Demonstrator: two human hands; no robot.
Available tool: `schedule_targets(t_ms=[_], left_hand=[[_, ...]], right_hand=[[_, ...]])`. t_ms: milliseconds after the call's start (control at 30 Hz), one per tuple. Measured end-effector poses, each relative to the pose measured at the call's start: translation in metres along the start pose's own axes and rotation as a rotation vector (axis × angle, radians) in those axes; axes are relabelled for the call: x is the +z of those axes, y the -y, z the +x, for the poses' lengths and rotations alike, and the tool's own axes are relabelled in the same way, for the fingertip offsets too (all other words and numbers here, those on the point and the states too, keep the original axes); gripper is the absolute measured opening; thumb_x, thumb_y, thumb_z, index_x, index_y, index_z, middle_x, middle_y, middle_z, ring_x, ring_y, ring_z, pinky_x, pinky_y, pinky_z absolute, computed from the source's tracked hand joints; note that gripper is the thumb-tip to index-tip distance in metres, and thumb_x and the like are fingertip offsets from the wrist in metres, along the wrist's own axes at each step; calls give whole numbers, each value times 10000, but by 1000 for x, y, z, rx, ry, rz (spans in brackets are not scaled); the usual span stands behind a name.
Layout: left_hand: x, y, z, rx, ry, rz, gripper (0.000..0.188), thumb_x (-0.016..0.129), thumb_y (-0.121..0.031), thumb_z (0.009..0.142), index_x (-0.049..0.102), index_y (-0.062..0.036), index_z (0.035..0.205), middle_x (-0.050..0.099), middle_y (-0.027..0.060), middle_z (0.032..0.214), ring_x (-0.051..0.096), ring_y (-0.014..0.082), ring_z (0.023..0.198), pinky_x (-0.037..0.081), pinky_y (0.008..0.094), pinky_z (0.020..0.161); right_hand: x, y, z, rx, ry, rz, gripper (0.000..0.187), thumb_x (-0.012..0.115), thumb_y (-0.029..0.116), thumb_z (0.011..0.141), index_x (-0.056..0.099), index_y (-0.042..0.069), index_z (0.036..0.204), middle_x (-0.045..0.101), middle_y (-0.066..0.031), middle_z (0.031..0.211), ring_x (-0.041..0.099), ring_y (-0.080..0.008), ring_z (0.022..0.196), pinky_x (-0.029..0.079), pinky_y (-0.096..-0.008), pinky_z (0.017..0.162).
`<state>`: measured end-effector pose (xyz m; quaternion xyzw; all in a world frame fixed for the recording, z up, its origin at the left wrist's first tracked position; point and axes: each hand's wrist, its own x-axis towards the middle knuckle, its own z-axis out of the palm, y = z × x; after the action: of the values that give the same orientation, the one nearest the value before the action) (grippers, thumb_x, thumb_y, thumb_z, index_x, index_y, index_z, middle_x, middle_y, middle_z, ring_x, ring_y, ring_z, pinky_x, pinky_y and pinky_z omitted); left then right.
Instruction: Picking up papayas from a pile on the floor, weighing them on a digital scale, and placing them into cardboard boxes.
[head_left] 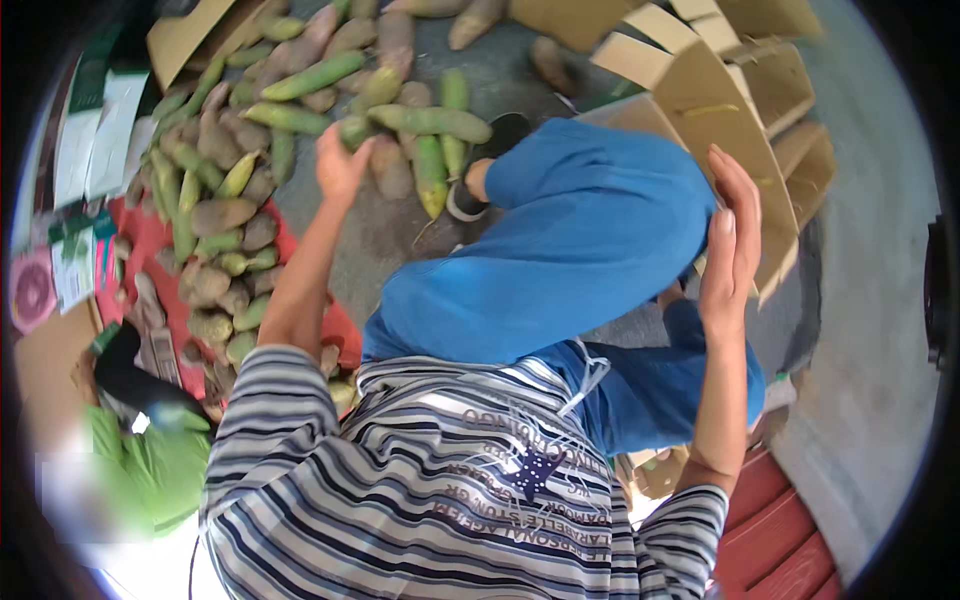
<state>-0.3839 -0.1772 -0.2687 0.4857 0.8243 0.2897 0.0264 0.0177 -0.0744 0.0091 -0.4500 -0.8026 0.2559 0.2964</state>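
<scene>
My left hand (340,165) reaches out to a heap of long green and brown root vegetables (300,90) on the ground, fingers closed around the end of one green piece (357,130). My right hand (733,240) is raised with flat fingers against the side of a folded brown cardboard box (720,110). It rests on the box wall rather than gripping it. My striped sleeves and blue trousers (560,250) fill the middle of the view.
More vegetables lie on a red cloth (150,245) at the left. Several flat cardboard boxes (780,60) stack at the upper right. A person in a green top (150,460) sits at the lower left. Red boards (780,530) are at the lower right, grey floor (870,300) beyond.
</scene>
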Motion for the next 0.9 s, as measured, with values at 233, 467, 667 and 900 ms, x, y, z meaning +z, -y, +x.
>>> schedule_targets(t_ms=[233, 467, 667, 900], left_hand=[[-55, -120, 27, -57, -26, -696, 394, 720, -111, 755, 518, 23, 1064, 577, 88, 1003, 557, 158, 912, 479, 285, 771], [-77, -301, 63, 368, 102, -1127, 452, 714, -14, 737, 495, 31, 1129, 571, 77, 1065, 549, 151, 981, 460, 287, 835], [-35, -397, 68, 886, 257, -590, 511, 745, -190, 692, 530, -35, 1128, 591, 98, 1069, 589, 225, 972, 461, 303, 836], [24, -405, 78, 946, 812, 21, 491, 688, -262, 765, 521, -36, 1167, 573, 136, 1075, 581, 250, 953, 467, 315, 805]], right_hand=[[-60, -108, -67, 351, 338, -562, 424, 604, 236, 809, 484, 50, 1170, 579, -180, 1059, 541, -348, 1011, 436, -412, 845], [-57, -151, -67, 294, 490, -653, 255, 549, 103, 774, 572, 82, 1027, 622, -169, 913, 594, -337, 894, 480, -425, 739], [-49, -158, -67, 242, 485, -640, 272, 601, 152, 761, 541, 45, 1003, 625, -152, 914, 596, -328, 885, 483, -420, 741], [-53, -149, -63, 251, 488, -593, 200, 575, 185, 790, 587, 54, 941, 643, -146, 850, 621, -315, 842, 494, -429, 710]])
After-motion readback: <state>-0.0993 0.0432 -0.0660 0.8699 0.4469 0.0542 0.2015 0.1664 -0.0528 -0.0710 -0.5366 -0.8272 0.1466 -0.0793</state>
